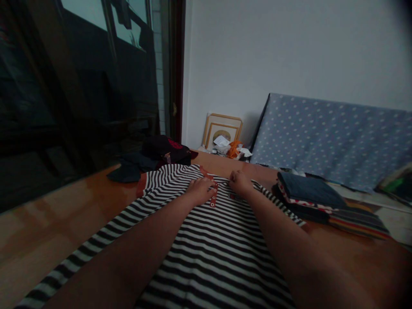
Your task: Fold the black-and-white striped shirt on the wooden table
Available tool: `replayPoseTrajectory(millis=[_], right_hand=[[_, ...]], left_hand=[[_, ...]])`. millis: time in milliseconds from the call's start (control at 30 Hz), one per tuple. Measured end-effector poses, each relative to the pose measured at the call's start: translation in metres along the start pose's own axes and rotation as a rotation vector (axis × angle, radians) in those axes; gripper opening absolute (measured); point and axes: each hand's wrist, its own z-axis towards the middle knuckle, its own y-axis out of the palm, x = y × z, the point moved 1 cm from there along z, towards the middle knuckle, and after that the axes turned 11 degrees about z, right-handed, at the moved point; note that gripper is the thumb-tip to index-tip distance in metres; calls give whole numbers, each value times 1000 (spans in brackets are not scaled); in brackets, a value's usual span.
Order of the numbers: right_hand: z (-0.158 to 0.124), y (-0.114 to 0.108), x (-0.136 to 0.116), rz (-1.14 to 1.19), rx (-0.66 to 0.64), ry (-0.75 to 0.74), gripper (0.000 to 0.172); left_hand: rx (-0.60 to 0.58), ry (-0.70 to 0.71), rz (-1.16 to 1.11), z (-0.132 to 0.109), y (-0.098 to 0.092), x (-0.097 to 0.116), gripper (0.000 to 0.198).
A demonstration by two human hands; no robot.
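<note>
A black-and-white striped shirt (209,244) lies spread on a glossy wooden surface (54,219), its red-trimmed placket (213,196) with small eyelets near the far end. My left hand (201,191) rests on the stripes, its fingertips at the placket. Just to the right, my right hand (240,182) curls over the fabric near the collar. The hands are close together but apart. Under my fingers, the collar's exact shape is hidden.
Beyond the shirt lie a dark clothing heap (157,156), an orange-and-white jumble (233,150), and leaning picture frames (222,131). A folded fabric stack (309,195) sits to the right, before a blue polka-dot mattress (331,137). A dark glass door (74,86) fills the left.
</note>
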Motion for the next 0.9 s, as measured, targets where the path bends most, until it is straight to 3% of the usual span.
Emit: replayPoseTrajectory(millis=[200, 500, 900], right_hand=[[-7, 2, -2, 5, 88, 18, 21], [2, 0, -6, 31, -137, -119, 17], [-14, -10, -19, -1, -216, -163, 18]], left_hand=[[3, -1, 7, -1, -1, 0, 37], [11, 12, 27, 1, 6, -1, 38], [-3, -3, 54, 1, 5, 1, 39]])
